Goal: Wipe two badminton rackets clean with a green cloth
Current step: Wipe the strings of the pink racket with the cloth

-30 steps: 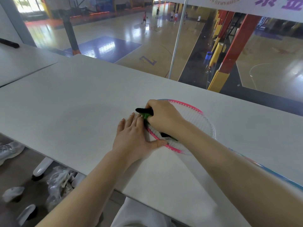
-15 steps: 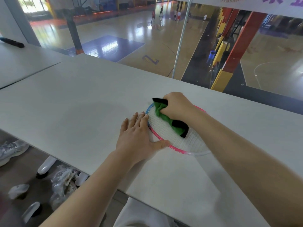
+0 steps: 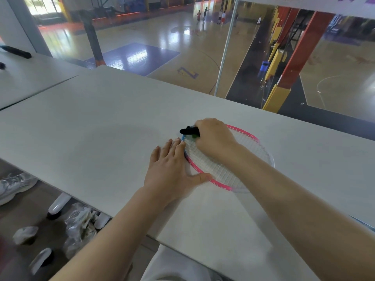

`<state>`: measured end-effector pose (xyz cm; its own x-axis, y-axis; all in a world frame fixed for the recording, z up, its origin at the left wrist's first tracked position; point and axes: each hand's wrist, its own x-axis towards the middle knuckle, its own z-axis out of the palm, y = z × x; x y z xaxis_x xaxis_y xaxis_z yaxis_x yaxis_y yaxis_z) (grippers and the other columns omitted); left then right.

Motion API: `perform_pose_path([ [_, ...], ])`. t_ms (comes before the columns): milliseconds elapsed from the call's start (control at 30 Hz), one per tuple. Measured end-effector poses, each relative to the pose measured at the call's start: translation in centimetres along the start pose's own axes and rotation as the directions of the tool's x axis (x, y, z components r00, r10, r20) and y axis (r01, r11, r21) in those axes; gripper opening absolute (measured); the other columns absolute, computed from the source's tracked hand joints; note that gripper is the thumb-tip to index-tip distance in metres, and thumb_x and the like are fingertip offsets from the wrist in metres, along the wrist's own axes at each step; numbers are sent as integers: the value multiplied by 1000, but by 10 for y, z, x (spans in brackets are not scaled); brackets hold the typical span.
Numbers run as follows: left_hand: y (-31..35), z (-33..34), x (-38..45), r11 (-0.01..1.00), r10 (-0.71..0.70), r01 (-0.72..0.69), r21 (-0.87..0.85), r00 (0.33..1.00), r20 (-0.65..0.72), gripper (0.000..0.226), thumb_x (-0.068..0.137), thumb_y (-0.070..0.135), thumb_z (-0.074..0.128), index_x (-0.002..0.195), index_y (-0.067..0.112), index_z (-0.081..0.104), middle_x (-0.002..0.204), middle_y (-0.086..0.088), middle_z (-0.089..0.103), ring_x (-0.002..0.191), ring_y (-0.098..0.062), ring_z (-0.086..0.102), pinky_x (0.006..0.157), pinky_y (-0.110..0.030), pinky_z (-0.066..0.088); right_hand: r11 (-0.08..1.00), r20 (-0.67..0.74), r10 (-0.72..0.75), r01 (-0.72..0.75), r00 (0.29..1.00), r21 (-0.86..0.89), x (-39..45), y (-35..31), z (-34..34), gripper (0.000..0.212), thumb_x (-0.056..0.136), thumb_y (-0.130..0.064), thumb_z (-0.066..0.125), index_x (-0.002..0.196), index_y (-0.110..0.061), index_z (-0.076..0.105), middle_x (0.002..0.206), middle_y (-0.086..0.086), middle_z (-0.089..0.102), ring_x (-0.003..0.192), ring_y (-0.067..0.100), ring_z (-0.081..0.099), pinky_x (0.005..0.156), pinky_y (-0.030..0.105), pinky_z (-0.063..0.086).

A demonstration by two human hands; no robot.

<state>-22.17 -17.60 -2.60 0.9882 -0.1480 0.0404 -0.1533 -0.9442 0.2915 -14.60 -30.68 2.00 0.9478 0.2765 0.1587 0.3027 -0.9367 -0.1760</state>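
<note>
The right hand point(image 3: 215, 136) covers most of the green cloth point(image 3: 192, 136); only a dark corner and a bit of green show. The right forearm hides the racket point(image 3: 213, 169) throat. The shaft is cut by the right edge.

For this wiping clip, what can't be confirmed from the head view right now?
- Green cloth: mostly bunched under the right hand, only a dark end and a green sliver show.
- Racket shaft and handle: covered by the right forearm.
- Second racket: not identifiable; only a thin blue sliver at the right edge.
- Left hand: flat at the frame, pressure unclear.
</note>
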Motion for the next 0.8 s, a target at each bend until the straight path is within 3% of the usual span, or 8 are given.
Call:
perform_pose_path([
  [100,0,0,1,1000,20,-20,-6,1000,-25,121,65,97,28,155,18,10,164,3,12,151,-16,1,122,-43,1,990,125,-18,-1,992,143,-4,-13,-4,17,85,-12,59,100,-10,67,90,7,66,79,23,62,54,27,42],
  [200,0,-3,-1,1000,15,-15,-16,1000,-12,123,61,98,25,155,18,10,164,3,12,151,-16,1,122,-42,0,976,194,29,-70,981,207,0,-14,-10,17,83,-18,64,96,-10,69,87,8,67,76,23,63,56,27,46],
  [300,0,-3,-2,1000,10,-10,-12,1000,-1,124,62,97,25,156,18,7,164,3,9,151,-15,-1,122,-41,-1,958,247,67,-131,967,254,9,-6,-17,18,79,-25,72,76,-10,63,74,5,61,68,20,59,50,26,40],
  [433,-1,-3,-1,1000,2,-2,1,1000,22,123,64,97,27,156,17,6,165,3,5,151,-14,-4,122,-41,-4,978,168,99,-127,981,166,22,4,-14,15,80,-15,65,71,-15,52,73,3,54,70,22,55,48,26,32],
  [567,-2,-2,-1,1000,-5,5,-6,1000,28,123,65,97,30,156,18,6,165,3,3,151,-13,-6,122,-42,-5,980,66,155,-162,986,119,31,22,-14,8,83,-13,59,84,-10,51,80,6,52,71,23,52,51,26,33],
  [667,-2,-2,-1,1000,-8,8,-5,1000,24,123,65,97,31,156,18,8,165,3,4,151,-14,-5,122,-42,-4,980,-11,197,-197,980,35,34,32,-17,11,87,-12,59,97,-8,53,87,8,51,78,26,52,62,32,38],
  [800,-1,0,0,1000,-15,15,-6,1000,13,123,64,97,30,156,18,8,165,4,4,151,-14,-4,122,-42,-3,984,-134,126,-141,983,-112,26,29,-11,13,95,-10,52,106,-5,54,94,10,55,84,29,55,66,34,34],
])
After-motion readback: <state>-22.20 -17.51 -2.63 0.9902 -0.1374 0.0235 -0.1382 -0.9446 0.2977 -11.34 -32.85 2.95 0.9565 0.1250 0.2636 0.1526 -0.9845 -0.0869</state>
